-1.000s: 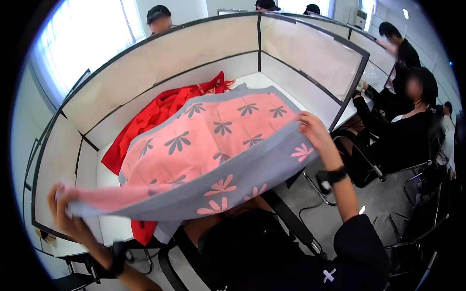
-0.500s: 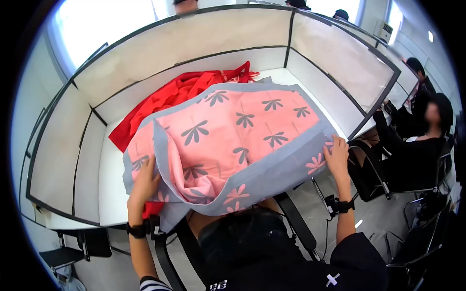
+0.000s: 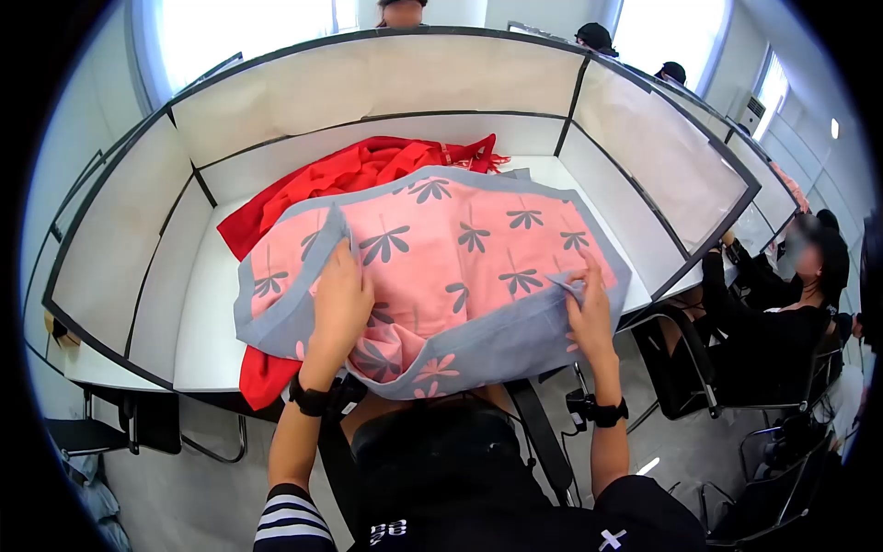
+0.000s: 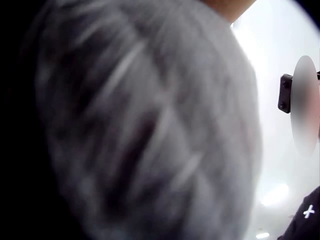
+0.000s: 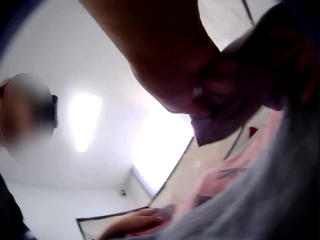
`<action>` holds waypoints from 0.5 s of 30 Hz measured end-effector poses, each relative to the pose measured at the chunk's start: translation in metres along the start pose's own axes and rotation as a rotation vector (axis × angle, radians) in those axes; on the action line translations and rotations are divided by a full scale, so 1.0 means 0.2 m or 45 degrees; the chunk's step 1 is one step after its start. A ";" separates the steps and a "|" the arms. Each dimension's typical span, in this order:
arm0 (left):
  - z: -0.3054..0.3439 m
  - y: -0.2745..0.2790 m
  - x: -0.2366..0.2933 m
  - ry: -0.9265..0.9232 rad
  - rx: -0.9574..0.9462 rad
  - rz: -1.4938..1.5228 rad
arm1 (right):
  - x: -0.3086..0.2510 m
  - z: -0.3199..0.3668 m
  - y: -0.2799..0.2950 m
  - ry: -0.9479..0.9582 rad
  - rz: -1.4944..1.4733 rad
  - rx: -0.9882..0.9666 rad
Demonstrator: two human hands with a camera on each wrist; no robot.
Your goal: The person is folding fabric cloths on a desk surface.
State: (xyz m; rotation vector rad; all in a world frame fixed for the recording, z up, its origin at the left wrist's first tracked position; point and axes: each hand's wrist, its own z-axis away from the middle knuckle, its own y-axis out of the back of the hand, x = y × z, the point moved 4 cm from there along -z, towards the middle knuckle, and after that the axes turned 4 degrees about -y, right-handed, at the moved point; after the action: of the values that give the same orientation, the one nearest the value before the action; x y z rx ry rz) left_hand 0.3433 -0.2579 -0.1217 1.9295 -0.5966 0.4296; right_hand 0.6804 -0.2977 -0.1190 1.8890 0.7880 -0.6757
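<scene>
A large pink-and-grey cloth point(image 3: 432, 248) with a leaf-like pattern is spread over the desk and hangs off its front edge. Its left part is folded over, with bunched folds near the front. My left hand point(image 3: 342, 308) holds the grey border of that fold at the cloth's left side. On the right, my right hand point(image 3: 591, 313) pinches a raised bit of the grey border between thumb and fingers. Grey fabric point(image 4: 150, 120) fills most of the left wrist view and hides the left fingers. The right wrist view shows the right hand point(image 5: 175, 65) gripping darkly shaded fabric.
A crumpled red cloth point(image 3: 359, 168) with a fringed end lies behind and partly under the patterned one. White partitions point(image 3: 386, 87) with dark frames enclose the desk point(image 3: 207, 331) at the back and sides. A chair's armrest point(image 3: 541, 442) is below. Another person point(image 3: 773, 294) sits at the right.
My left hand has come inward from the far left, folding the cloth's left edge over toward the middle. My right hand has shifted slightly left and lifted a bit of the border.
</scene>
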 end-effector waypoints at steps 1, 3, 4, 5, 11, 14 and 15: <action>0.00 -0.01 0.00 0.172 -0.136 0.082 | -0.08 0.00 -0.03 0.094 0.024 -0.189; 0.05 0.03 0.04 0.053 -0.133 0.223 | -0.33 0.05 -0.05 0.343 -0.257 -0.699; 0.09 0.08 0.08 -0.076 -0.130 0.365 | -0.50 0.08 -0.06 0.444 -0.561 -0.922; 0.19 0.17 0.28 -0.276 -0.043 0.731 | -0.61 0.13 -0.10 0.530 -0.897 -1.136; 0.45 0.03 0.39 -0.137 0.167 1.129 | -0.56 0.15 -0.48 -0.190 -1.023 -0.831; 0.48 0.01 0.34 -0.103 0.099 1.104 | -0.52 0.19 -0.56 -0.003 -1.053 -0.692; 0.46 0.03 0.34 -0.043 0.057 1.114 | -0.53 0.18 -0.54 -0.002 -1.055 -0.692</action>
State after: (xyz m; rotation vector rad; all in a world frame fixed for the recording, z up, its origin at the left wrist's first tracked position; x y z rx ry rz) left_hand 0.3981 -0.3587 -0.1177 1.6324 -1.4616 0.9534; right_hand 0.5265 -0.3176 -0.1153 1.0300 1.5949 -0.8382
